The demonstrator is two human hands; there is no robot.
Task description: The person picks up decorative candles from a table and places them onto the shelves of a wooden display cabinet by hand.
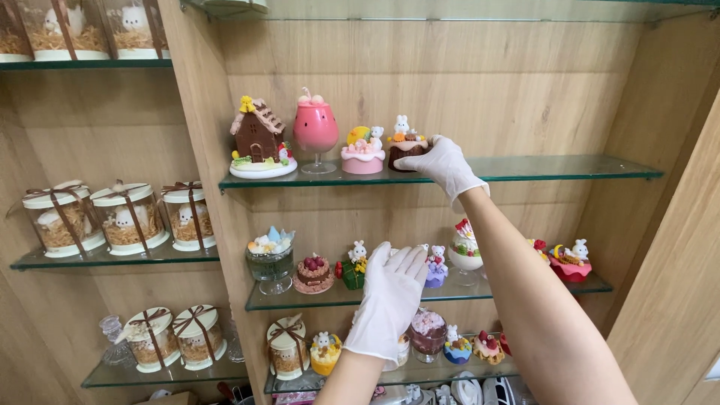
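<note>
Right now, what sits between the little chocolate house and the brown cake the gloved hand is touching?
In the head view: a pink goblet candle and a pink bunny cake.

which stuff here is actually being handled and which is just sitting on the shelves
In hand:
right hand on the brown cake candle
left hand raised, holding nothing

Just sitting:
house candle
pink goblet candle
ribboned jars

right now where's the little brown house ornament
In the head view the brown house ornament stands at the left end of the upper glass shelf, beside the pink goblet-shaped piece, away from the gloved right hand.
</note>
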